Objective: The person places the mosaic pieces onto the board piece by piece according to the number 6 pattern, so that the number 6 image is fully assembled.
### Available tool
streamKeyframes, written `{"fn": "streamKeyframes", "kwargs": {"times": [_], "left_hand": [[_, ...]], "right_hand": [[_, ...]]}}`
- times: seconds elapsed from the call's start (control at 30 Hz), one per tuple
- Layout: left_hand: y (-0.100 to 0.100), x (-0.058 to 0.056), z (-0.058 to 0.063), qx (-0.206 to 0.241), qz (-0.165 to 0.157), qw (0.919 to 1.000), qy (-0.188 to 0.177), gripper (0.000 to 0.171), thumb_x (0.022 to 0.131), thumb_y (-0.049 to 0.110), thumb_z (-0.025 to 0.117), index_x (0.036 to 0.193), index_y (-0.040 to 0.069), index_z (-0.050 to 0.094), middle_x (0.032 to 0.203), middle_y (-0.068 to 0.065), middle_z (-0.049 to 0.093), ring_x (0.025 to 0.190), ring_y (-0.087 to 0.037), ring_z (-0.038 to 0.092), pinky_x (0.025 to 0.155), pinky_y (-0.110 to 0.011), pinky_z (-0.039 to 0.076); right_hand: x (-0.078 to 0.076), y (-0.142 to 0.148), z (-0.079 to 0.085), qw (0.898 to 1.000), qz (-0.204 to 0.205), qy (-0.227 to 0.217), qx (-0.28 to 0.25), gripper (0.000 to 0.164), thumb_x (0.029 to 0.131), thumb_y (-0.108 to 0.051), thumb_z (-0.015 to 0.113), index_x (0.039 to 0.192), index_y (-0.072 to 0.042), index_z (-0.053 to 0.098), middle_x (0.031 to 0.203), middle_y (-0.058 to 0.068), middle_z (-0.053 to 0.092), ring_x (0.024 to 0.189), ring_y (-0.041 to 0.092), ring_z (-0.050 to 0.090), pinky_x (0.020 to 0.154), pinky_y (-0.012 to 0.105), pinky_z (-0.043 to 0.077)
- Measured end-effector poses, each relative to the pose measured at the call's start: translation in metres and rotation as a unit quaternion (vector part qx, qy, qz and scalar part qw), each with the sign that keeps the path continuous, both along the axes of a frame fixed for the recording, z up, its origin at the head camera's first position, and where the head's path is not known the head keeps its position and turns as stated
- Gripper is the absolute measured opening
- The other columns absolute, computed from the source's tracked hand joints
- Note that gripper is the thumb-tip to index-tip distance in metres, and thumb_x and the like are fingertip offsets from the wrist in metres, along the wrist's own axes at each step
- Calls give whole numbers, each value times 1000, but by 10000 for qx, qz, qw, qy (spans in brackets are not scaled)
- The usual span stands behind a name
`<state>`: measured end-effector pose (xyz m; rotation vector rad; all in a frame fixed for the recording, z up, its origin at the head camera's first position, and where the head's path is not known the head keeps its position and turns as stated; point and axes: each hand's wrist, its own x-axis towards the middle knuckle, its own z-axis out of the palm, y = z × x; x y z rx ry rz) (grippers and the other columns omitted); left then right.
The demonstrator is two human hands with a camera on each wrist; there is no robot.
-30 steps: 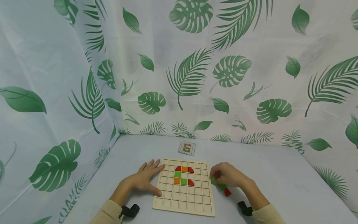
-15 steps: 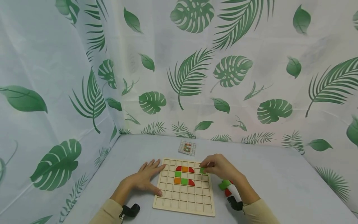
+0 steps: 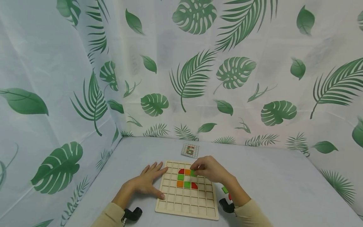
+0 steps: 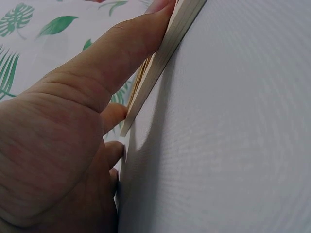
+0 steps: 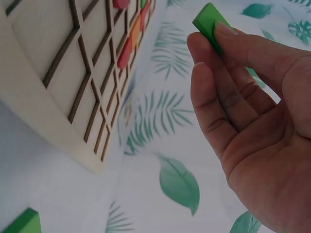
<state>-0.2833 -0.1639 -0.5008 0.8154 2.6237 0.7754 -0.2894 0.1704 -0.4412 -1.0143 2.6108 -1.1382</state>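
Note:
A square wooden grid board (image 3: 187,208) lies on the table, with red, orange and green tiles in several of its cells. My right hand (image 3: 212,170) is over the board's upper part, pinching a green square tile (image 5: 208,22) between thumb and fingertips. Held clear of the grid in the right wrist view, that tile overlaps the top row of coloured pieces in the head view. My left hand (image 3: 143,183) rests at the board's left side, fingers spread. Its thumb (image 4: 131,43) lies on the board's edge, and one finger touches the rim farther up.
Behind the board lies a small card (image 3: 190,150) printed with a coloured grid pattern. To the board's right, partly behind my right forearm, are a loose green tile (image 3: 225,189) and a red piece (image 3: 230,196). Leaf-printed cloth (image 3: 195,75) surrounds the table.
My right hand has picked up the green tile from beside the board's right edge and carried it left over the upper coloured row. My left hand has stayed put.

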Motion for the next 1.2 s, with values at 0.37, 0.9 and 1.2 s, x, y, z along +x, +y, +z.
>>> {"fn": "streamKeyframes", "kwargs": {"times": [0.37, 0.9, 1.2], "left_hand": [[0, 0, -2, 3, 11, 10000, 41, 118, 73, 67, 86, 166, 22, 29, 176, -14, 10, 163, -40, -1, 129, -64, -4], [-2, -1, -4, 26, -59, 10000, 50, 117, 74, 66, 85, 167, 23, 27, 176, -15, 8, 163, -41, -2, 128, -64, -5], [-2, 0, -1, -21, -52, 10000, 60, 117, 75, 66, 84, 166, 21, 28, 176, -15, 8, 163, -41, -2, 129, -64, -4]], "right_hand": [[3, -31, -10, 9972, 535, 108, 501, 17, 91, 3, 75, 104, -7, 80, 101, 2, 79, 83, 5, 70, 73, 20, 59], [7, -56, -10, 9928, 790, 322, 840, 16, 85, 3, 79, 92, -11, 82, 89, -5, 79, 77, -3, 66, 70, 17, 56], [8, -61, -12, 9917, 853, 254, 925, 14, 85, 3, 81, 90, -10, 80, 86, -3, 77, 74, -2, 64, 69, 17, 55]]}}
